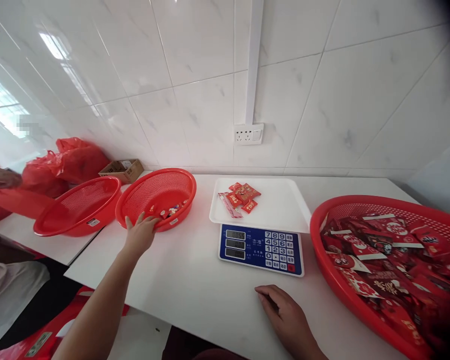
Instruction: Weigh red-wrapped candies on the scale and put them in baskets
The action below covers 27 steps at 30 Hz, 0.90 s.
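My left hand [140, 232] reaches out to the near rim of a red mesh basket [180, 181] that holds a few small sweets; the fingers curl over the rim, gripping it. My right hand [285, 312] rests palm down on the white table, fingers loosely bent, holding nothing. It lies just in front of a blue-faced weighing scale [261, 248]. The scale's white tray [285, 205] carries several red sweet packets [242, 196].
A large red basket [318, 240] full of red packets stands at the right. Another red basket [52, 220] sits left of the one I grip. Red plastic bags [71, 162] and a small cardboard box [122, 170] lie by the tiled wall. Another person's hand [0, 177] shows at far left.
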Motion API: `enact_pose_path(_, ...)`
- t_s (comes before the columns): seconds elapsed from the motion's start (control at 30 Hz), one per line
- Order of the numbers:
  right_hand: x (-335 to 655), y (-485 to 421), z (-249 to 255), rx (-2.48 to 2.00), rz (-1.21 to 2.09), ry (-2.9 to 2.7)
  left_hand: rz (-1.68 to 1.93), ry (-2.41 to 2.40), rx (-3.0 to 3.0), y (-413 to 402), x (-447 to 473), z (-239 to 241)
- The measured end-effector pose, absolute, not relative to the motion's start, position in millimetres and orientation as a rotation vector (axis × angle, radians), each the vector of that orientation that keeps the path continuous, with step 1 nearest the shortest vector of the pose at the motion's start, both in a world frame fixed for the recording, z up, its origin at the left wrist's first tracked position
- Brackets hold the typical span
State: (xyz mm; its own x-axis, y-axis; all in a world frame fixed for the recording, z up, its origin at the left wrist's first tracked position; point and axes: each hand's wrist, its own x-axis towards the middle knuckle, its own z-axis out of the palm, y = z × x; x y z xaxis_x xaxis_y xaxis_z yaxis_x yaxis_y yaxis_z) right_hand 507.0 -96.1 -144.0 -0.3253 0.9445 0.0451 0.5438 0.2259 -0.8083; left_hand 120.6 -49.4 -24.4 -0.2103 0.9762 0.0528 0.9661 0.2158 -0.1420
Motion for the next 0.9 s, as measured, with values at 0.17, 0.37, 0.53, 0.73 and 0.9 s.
enact_pose_path(0.17,506,-95,-143,-1.403,0.954,-1.936,0.119,-2.187,-1.865,-57,85,-38)
enact_pose_path(0.37,503,-95,-137,-1.445,0.9,-1.914,0.031,-2.267,-1.659,-37,57,-37)
enact_pose_path(0.53,501,-97,-133,-1.451,0.858,-1.883,-0.192,-2.368,-1.395,-18,23,-34)
enact_pose_path(0.73,500,-97,-133,-1.445,0.859,-1.86,-0.255,-2.737,-0.877,-37,-39,-34)
enact_pose_path(0.9,501,-96,-133,-1.455,0.884,-1.864,-0.141,-2.787,-0.852,-56,-46,-17)
